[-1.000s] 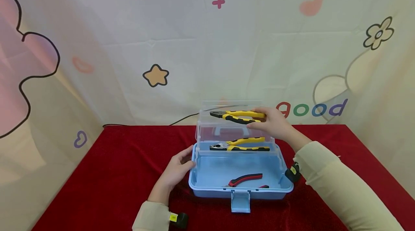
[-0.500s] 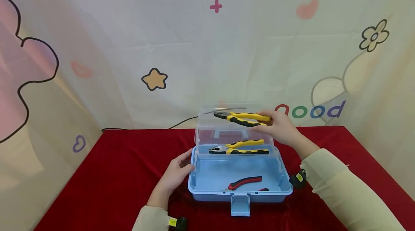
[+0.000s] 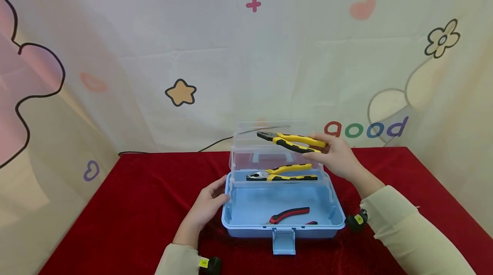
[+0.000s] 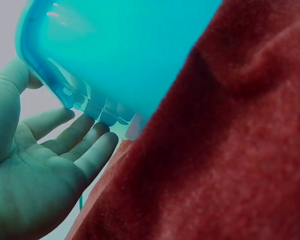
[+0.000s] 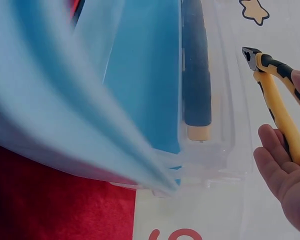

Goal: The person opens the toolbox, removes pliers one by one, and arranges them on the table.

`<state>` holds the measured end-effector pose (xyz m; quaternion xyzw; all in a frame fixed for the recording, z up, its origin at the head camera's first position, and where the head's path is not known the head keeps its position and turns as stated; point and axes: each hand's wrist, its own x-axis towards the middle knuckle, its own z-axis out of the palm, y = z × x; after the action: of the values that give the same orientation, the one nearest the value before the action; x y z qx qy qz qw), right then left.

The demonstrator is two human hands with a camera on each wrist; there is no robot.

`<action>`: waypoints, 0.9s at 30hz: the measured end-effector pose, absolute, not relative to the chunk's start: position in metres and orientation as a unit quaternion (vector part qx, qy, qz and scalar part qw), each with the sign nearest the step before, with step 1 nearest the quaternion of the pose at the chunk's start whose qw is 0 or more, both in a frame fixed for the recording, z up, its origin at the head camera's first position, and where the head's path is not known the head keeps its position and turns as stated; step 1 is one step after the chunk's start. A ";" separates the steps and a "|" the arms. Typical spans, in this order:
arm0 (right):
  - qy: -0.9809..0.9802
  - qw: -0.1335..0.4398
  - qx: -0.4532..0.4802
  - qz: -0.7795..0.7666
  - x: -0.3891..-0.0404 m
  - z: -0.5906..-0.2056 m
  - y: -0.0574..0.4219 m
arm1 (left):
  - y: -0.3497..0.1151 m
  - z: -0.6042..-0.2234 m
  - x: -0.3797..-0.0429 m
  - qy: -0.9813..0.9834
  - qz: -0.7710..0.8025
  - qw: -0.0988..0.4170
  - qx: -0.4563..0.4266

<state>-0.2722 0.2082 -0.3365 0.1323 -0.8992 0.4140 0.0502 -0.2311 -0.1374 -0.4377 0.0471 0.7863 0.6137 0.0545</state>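
right grip (image 3: 338, 158): I'm holding pliers (image 3: 296, 138), fingers curled round splayed handles, probably for control | pliers: hovering above toolbox (image 3: 254, 232) | left grip (image 3: 206, 206): I'm resting relaxed fingers against toolbox's left side, probably to steady it

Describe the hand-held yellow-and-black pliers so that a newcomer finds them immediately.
On the red cloth stands an open light-blue plastic toolbox. Above it, the right hand holds yellow-and-black-handled pliers; unlike the similar silver-headed pair below, these have a darker head.
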 end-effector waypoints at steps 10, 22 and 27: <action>-0.891 0.077 0.136 0.426 -0.262 -0.346 0.216 | -0.137 -0.435 -0.230 0.783 0.618 0.050 0.051; -0.891 0.087 0.097 0.435 -0.249 -0.356 0.225 | -0.137 -0.432 -0.227 0.787 0.613 0.054 0.048; -0.889 0.100 0.090 0.438 -0.243 -0.362 0.228 | -0.136 -0.432 -0.228 0.789 0.611 0.053 0.048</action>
<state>-0.2427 0.2280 -0.3624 0.0902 -0.8886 0.4385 0.0998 -0.2284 -0.1364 -0.4323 0.0481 0.7887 0.6105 0.0533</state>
